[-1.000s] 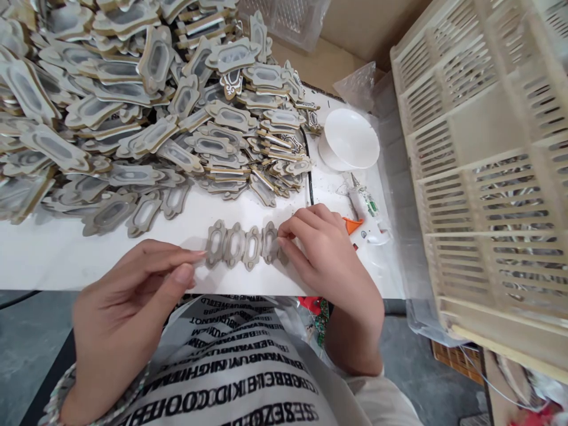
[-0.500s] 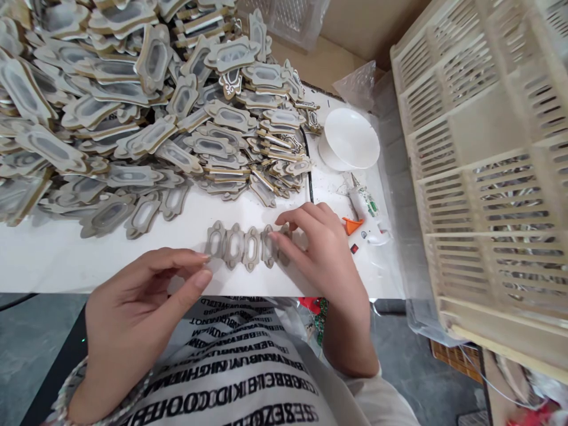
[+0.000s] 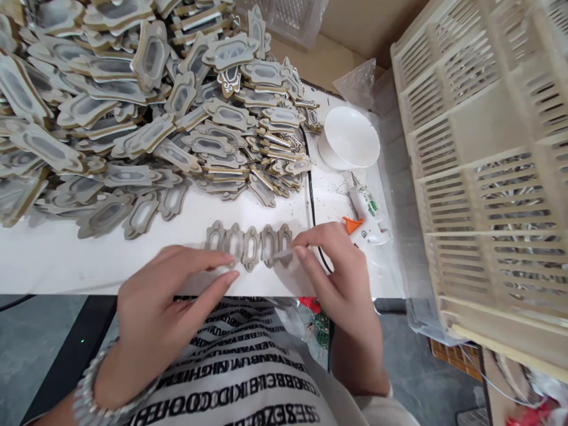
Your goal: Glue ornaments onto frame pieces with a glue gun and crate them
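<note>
A short row of several grey-brown card frames [image 3: 248, 244], each with an oval cut-out, lies overlapping near the front edge of the white table [image 3: 89, 263]. My left hand [image 3: 173, 302] reaches in from the left, its thumb and forefinger pinched at the row's left end. My right hand [image 3: 337, 272] is at the right end, fingertips pinched on a thin pale strip at the last frame. What the left fingers hold is too small to name.
A large heap of the same card frames [image 3: 133, 100] covers the back left of the table. A white bowl [image 3: 348, 139] and a white glue gun [image 3: 366, 213] with an orange trigger lie at the right. A cream slatted plastic crate [image 3: 483, 165] stands at the far right.
My left hand has moved right, up to the row's left end. My right hand has drawn back to the right, uncovering the last frame and a black cable.
</note>
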The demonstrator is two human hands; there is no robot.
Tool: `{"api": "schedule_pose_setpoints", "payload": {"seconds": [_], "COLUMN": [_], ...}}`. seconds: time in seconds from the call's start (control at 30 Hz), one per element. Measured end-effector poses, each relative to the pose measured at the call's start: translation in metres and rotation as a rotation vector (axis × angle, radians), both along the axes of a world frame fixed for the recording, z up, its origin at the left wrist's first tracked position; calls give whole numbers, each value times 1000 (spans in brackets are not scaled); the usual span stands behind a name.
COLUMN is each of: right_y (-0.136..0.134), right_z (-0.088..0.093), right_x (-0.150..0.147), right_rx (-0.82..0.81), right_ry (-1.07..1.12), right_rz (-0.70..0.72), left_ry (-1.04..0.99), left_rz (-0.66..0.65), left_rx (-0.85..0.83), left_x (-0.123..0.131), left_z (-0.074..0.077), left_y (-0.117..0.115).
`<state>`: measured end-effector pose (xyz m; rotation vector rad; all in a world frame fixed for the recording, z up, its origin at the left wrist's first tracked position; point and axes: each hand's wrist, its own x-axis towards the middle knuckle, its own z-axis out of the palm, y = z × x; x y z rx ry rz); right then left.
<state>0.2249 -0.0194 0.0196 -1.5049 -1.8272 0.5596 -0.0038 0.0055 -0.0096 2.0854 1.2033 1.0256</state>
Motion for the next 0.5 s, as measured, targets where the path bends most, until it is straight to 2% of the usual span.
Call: {"api": "schedule_pose_setpoints", "payload": {"seconds": [0.1, 0.17, 0.3, 0.5], "right_y": [2, 4, 8, 13], "right_z": [0, -1, -6, -15], "right_x": [10, 12, 9, 9], "right_rx": [23, -13, -33, -24], "right_ry": [-315, -448, -557, -562], "right_rz": [-53, -19, 26, 23], "left_ry": [289, 414, 513, 518], "left_rz": [0, -13, -36, -74], "left_rx": [272, 347, 400, 382], "left_x": [0, 2, 7, 8], "left_z": [-7, -10, -14, -15], "left_y": [9, 12, 11, 9]}}
